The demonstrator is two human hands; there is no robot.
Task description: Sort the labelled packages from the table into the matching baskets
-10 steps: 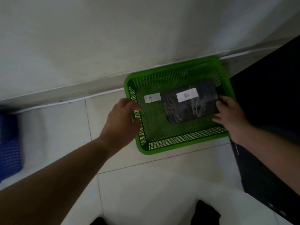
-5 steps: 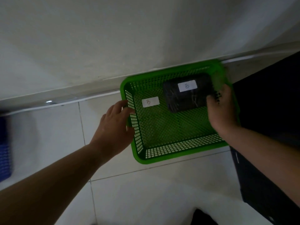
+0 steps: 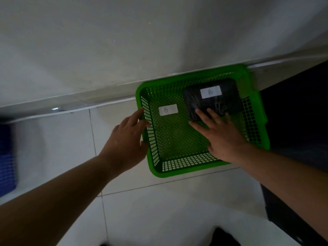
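Note:
A green mesh basket (image 3: 186, 166) sits on the white tiled floor against the wall, with a white label marked B (image 3: 168, 109) on its bottom. A black wrapped package (image 3: 213, 102) with its own white B label lies flat in the basket's far right corner. My right hand (image 3: 220, 135) is inside the basket, fingers spread, fingertips resting on the package's near edge without gripping it. My left hand (image 3: 126, 141) is open against the outside of the basket's left wall, fingers touching the rim.
A dark table or cabinet (image 3: 298, 130) stands right of the basket. A blue basket (image 3: 7, 157) shows partly at the left edge. The wall's skirting (image 3: 71, 102) runs behind the basket. Dark shoes (image 3: 225, 237) appear at the bottom.
My right hand has let go of the package, which now lies in the far right corner, and the hand has drawn back with fingers spread. My left hand stays on the basket's left wall.

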